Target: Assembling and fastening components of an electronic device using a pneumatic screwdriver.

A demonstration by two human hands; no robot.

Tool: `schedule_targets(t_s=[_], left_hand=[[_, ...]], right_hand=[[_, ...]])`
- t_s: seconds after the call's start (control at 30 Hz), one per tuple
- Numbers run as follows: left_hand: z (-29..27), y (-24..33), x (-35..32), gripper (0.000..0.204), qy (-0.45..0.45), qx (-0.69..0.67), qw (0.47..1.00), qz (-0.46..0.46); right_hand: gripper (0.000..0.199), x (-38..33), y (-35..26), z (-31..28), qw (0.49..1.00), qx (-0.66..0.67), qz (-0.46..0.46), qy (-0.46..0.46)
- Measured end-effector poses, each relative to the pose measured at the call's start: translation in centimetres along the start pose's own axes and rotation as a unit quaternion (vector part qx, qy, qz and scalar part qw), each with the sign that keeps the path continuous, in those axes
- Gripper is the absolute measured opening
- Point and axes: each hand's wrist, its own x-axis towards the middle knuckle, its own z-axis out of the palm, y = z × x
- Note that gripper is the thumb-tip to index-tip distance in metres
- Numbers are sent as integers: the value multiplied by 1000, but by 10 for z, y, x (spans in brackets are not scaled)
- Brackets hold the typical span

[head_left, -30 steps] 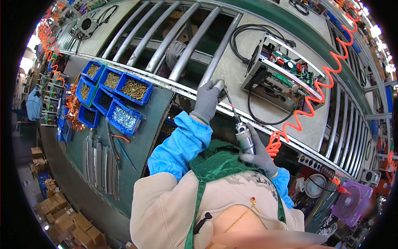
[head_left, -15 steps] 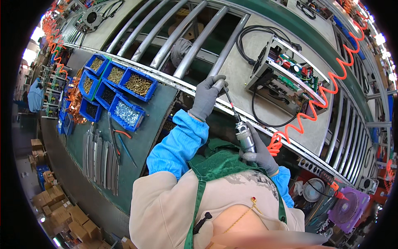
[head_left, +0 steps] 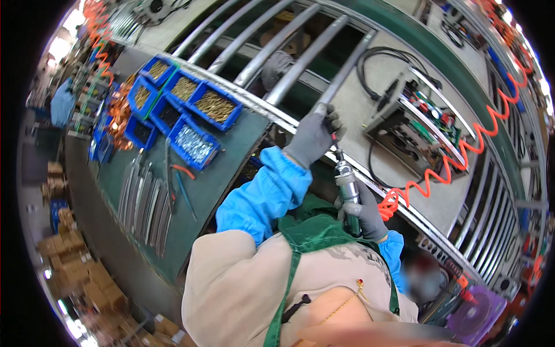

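Head view, right hand (head_left: pixel 363 215) in grey glove wrapped around a pneumatic screwdriver (head_left: pixel 347 188) with orange coiled hose (head_left: pixel 462 153), left hand (head_left: pixel 312 136) farther, pinching its bit at a metal bar (head_left: pixel 341 75), blue screw bins (head_left: pixel 191 124) on the table (head_left: pixel 214 185) to the left.

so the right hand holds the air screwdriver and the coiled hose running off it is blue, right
Not quite: the coiled hose is orange-red, not blue, as the head view shows. The right hand does hold the air screwdriver, while the left hand steadies its tip.
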Motion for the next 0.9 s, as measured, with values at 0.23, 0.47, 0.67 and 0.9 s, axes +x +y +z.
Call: schedule_targets(t_s=[0.23, 0.47, 0.67, 0.9], left_hand=[[6, -3, -26, 28, 85, 41, 995, 39], [-42, 107, -94, 21, 257, 659, 647, 285], [-100, 179, -160, 18, 478, 865, 144, 53], [-124, 207, -149, 17, 450, 882, 143, 12]], right_hand=[[56, 3, 25, -4, 992, -115, 58, -4], [67, 4, 13, -6, 994, -108, 10, -31], [66, -7, 17, -23, 998, -54, 30, 12], [64, -19, 17, -26, 997, -67, 14, 32]])
